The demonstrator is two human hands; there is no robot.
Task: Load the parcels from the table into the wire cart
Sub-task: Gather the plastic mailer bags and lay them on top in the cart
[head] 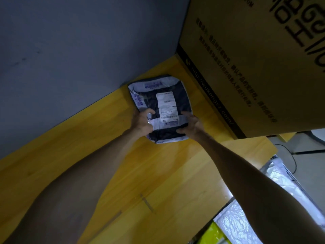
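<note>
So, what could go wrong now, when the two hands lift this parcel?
1. The parcel is a soft bag, and the left hand and right hand grip only its near end, so the far end may sag or slip out.
2. The box stands close on the right; the parcel may catch on it if swung that way.
3. Other mailers already lie at the lower right, so this one may slide off them.

Dark plastic parcel (183, 103), white label up, flat on yellow wooden table (175, 173), near its far edge.
</note>
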